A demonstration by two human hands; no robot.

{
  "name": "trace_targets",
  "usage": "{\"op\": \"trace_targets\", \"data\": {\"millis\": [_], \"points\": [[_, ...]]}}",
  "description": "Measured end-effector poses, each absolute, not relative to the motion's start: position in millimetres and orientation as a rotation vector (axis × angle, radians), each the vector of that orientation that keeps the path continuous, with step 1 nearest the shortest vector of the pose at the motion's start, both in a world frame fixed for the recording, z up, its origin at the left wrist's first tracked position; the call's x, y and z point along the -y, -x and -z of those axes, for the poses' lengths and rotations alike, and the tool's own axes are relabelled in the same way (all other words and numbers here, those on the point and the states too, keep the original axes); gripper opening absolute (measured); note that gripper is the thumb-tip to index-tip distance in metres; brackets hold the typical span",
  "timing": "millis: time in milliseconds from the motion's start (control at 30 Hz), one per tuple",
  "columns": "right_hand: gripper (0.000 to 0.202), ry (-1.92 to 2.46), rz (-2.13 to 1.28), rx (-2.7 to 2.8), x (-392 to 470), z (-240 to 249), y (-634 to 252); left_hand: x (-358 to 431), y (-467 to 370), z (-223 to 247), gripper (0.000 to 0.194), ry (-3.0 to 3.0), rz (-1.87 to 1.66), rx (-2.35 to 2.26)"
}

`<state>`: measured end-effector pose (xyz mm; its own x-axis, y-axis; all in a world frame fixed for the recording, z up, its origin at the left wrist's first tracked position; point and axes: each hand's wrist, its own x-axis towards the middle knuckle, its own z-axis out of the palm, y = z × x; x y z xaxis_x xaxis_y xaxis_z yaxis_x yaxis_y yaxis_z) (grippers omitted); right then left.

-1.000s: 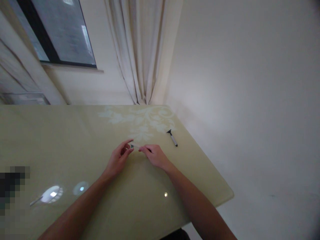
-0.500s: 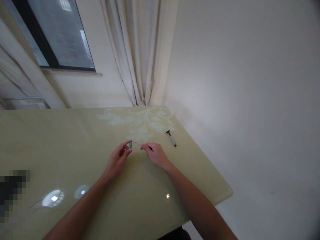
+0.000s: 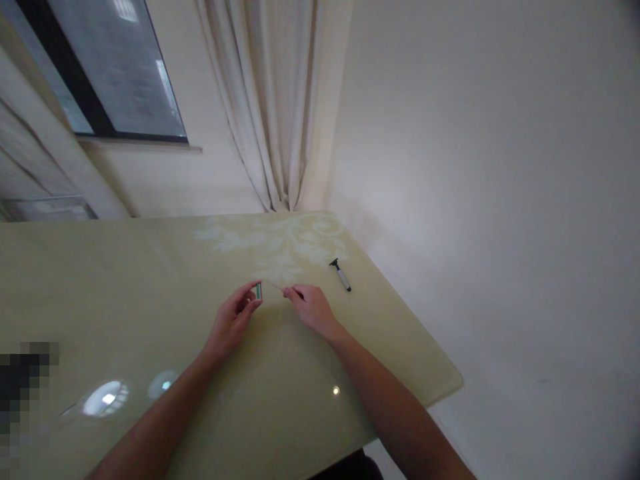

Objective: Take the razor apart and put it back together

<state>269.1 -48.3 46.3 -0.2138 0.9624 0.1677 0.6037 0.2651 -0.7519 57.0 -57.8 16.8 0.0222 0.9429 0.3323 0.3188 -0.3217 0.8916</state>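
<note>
My left hand pinches a small razor cartridge upright by its ends, between thumb and fingertips. The cartridge is narrow and dark, with a green strip along it. To its right, my right hand is closed on a thin toothpick, which points left toward the cartridge. The toothpick's far tip is too fine to make out, and a small gap seems to lie between it and the cartridge. Beyond my right hand, a razor handle with a grey grip and black T-shaped top lies on the table.
The glossy pale-green table carries a white floral pattern at its far end and bright light reflections. A plain wall runs along its right side. Curtains and a window stand behind. A blurred-out dark patch is at the left.
My hands have drawn slightly apart, so the toothpick's tip sits a little farther from the cartridge. The whole view has shifted slightly. Both hands keep their holds.
</note>
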Motion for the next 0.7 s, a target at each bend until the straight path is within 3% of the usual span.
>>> {"op": "trace_targets", "data": {"millis": [700], "points": [[0.041,1.336,-0.824,1.946,51.5,-43.6,-264.0,56.8,-55.7,-13.7,0.049,-1.679,-1.324,-1.297]]}}
